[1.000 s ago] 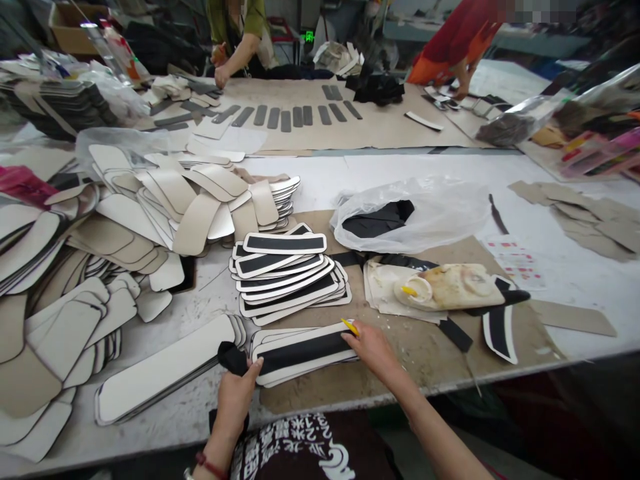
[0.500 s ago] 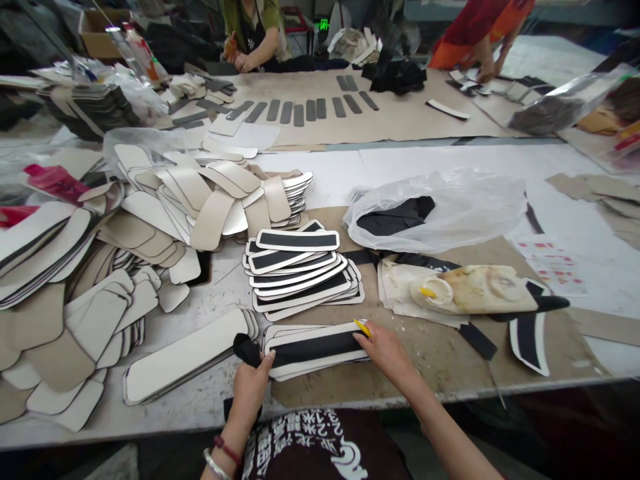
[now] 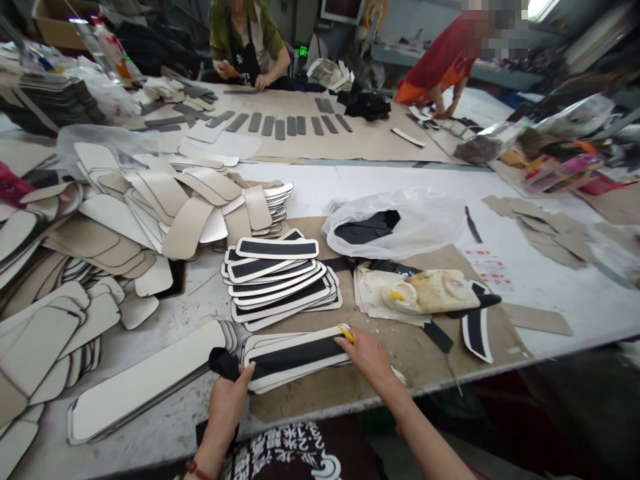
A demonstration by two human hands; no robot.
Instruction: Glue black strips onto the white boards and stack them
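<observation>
A black fabric strip (image 3: 300, 353) lies lengthwise along the top white panel (image 3: 280, 383) of a small stack at the table's front. At its left end my left hand (image 3: 226, 400) is closed on the strip's bunched loose part (image 3: 223, 363), thumb pressing near the panel's edge. My right hand (image 3: 369, 359) rests at the right end with fingertips on the strip, closed around a small yellow pointed tool (image 3: 346, 333). Just behind is a pile of white panels with black strips (image 3: 280, 287). Plain white panels (image 3: 145, 380) lie stacked to the left of my left hand.
Loose beige and white panels (image 3: 190, 213) heap at left. A clear plastic bag (image 3: 425, 220) holds black material. Right of the pile, a stained whitish container (image 3: 440, 291) has something yellow in its opening. Across the table, two people work near a row of grey pieces (image 3: 280, 128).
The view has swung right, so everything sits further left. My hands keep their places at the strip's two ends. Across the table, the person in green has moved their hands apart.
</observation>
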